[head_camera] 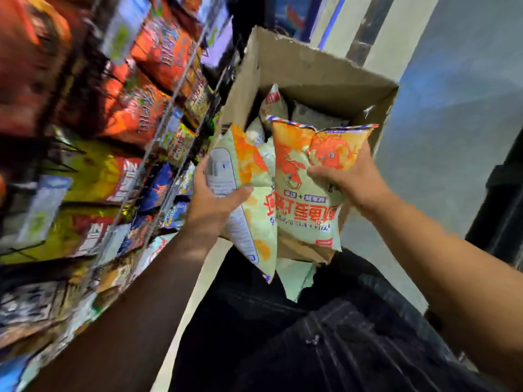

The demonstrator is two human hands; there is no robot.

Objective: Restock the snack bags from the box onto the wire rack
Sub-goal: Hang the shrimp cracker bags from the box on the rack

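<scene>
An open cardboard box (308,72) stands on the floor in front of me with several pale green and orange snack bags (276,106) inside. My left hand (210,202) grips one pale green bag (249,210) by its side, its back label facing me. My right hand (348,176) grips a second bag (302,193) printed with an orange shrimp, held above the box's near edge. The wire rack (158,142) rises at the left, blurred, packed with red, yellow and blue bags.
Another pale green bag (295,278) lies below the two held bags, against my dark trousers (297,335). A light grey floor (452,131) spreads to the right of the box. A dark object (503,205) stands at the right edge.
</scene>
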